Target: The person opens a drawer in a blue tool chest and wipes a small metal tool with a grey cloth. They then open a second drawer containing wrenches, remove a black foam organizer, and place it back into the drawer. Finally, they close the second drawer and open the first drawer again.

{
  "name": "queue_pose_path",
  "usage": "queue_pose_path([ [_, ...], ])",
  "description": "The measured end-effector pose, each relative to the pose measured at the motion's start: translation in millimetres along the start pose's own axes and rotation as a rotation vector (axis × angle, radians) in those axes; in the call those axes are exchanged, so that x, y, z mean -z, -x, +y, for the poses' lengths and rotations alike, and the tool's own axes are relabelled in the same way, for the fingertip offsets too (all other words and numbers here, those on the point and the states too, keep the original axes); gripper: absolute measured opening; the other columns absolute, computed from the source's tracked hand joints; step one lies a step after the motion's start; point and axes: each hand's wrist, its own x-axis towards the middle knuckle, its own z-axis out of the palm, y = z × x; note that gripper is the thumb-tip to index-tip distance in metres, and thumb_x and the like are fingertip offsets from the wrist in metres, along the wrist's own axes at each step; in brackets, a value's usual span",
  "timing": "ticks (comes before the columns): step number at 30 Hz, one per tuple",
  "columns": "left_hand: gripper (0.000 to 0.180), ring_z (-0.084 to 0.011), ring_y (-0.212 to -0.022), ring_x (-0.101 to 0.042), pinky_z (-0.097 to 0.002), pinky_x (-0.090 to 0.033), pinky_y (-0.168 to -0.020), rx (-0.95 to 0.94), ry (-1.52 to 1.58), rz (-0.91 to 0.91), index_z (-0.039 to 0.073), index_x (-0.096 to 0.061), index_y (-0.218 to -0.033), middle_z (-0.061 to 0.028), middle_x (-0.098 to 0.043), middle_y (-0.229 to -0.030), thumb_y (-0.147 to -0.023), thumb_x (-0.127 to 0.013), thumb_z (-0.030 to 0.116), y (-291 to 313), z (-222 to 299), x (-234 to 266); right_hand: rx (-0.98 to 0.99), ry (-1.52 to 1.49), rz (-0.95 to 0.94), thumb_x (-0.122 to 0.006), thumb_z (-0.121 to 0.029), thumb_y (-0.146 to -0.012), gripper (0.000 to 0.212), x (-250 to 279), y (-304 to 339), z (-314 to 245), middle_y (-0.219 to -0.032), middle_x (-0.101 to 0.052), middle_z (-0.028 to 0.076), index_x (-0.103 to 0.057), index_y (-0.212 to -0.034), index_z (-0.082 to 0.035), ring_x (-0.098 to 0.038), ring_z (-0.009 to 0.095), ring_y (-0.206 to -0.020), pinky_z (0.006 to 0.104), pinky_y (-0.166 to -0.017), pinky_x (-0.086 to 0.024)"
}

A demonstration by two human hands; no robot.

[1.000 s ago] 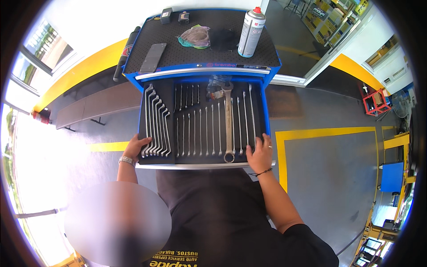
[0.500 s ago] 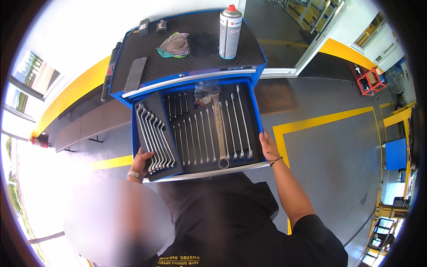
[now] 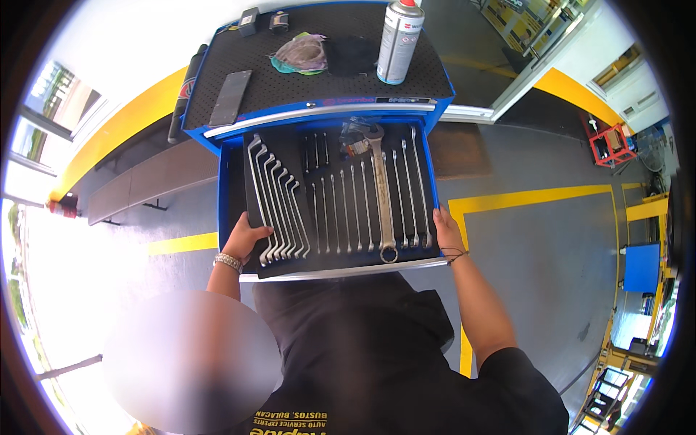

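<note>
A blue tool cart's top drawer (image 3: pixel 227 190) stands pulled out in front of me. In it lies a black wrench tray (image 3: pixel 290 148) with rows of silver wrenches, several bent ones (image 3: pixel 279 206) on the left and one large combination wrench (image 3: pixel 382 192) among the straight ones. My left hand (image 3: pixel 244 235) grips the tray's left front corner, which sits raised over the drawer's front rail. My right hand (image 3: pixel 446 228) holds the tray's right edge, fingers curled over it.
On the cart's black perforated top (image 3: pixel 290 90) stand a grey spray can (image 3: pixel 399 40), a crumpled cloth (image 3: pixel 301 52), a flat dark plate (image 3: pixel 230 96) and small items at the back. Yellow floor lines (image 3: pixel 529 197) run around the cart; a red stand (image 3: pixel 610 141) is far right.
My hands moved from the drawer's front edge to the tray's two sides. The tray's left front corner has come up over the front rail. The view has drawn closer.
</note>
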Motion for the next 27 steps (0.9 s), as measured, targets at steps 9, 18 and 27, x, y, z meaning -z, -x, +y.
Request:
queue_pose_path([
  [9, 0.051, -0.027, -0.097, -0.069, -0.0398, -0.057, -0.089, -0.029, 0.138, 0.132, -0.004, -0.048, -0.126, -0.018, -0.066, -0.112, -0.078, -0.062, -0.002, 6, -8, 42, 0.031, 0.361, 0.147, -0.049, -0.052, -0.099, 0.067, -11, 5, 0, -0.127, -0.059, 0.029, -0.048, -0.138, 0.002, -0.057, 0.047, -0.116, 0.0492, -0.098, -0.047],
  [18, 0.057, -0.0267, -0.096, -0.07, -0.0366, -0.057, -0.086, -0.063, -0.099, 0.19, -0.008, -0.047, -0.13, -0.0216, -0.066, -0.113, -0.077, -0.067, 0.0, 24, 23, 68, 0.015, 0.435, 0.132, -0.052, -0.053, -0.098, 0.072, -12, 8, -6, -0.128, -0.057, 0.03, -0.045, -0.139, 0.005, -0.057, 0.046, -0.115, 0.0506, -0.097, -0.047],
  [27, 0.075, -0.0251, -0.101, -0.069, -0.0349, -0.056, -0.091, -0.108, -0.197, 0.186, -0.007, -0.04, -0.143, -0.0188, -0.067, -0.118, -0.073, -0.067, -0.008, 16, 20, 81, 0.03, 0.476, 0.138, -0.053, -0.053, -0.097, 0.074, -10, 10, 1, -0.127, -0.057, 0.03, -0.044, -0.14, 0.007, -0.057, 0.047, -0.116, 0.0505, -0.097, -0.048],
])
